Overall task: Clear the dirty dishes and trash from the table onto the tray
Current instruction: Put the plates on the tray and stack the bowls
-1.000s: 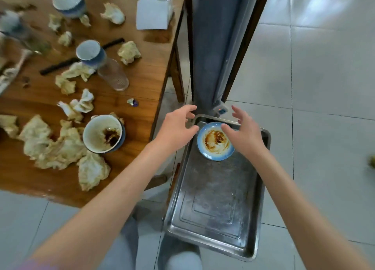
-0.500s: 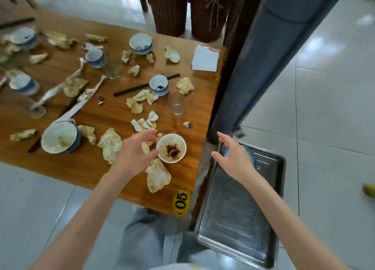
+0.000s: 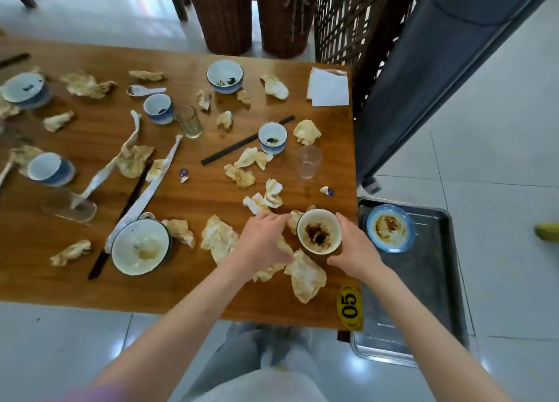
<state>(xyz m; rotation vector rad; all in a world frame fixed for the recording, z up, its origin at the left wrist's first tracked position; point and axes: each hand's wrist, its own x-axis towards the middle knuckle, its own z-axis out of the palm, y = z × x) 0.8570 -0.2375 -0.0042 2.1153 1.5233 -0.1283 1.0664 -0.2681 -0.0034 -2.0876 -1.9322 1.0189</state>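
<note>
The right hand (image 3: 355, 252) curls around the side of a sauce-stained white bowl (image 3: 319, 231) near the wooden table's (image 3: 90, 283) right edge. The left hand (image 3: 261, 244) rests with relaxed fingers on crumpled stained napkins (image 3: 219, 238) beside it. 1 dirty blue-rimmed plate (image 3: 390, 228) sits in the metal tray (image 3: 435, 280).

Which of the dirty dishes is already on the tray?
The shallow blue-rimmed saucer with brown sauce stains; it alone lies on the metal tray, at its far end. All other bowls stand on the wooden table.
</note>
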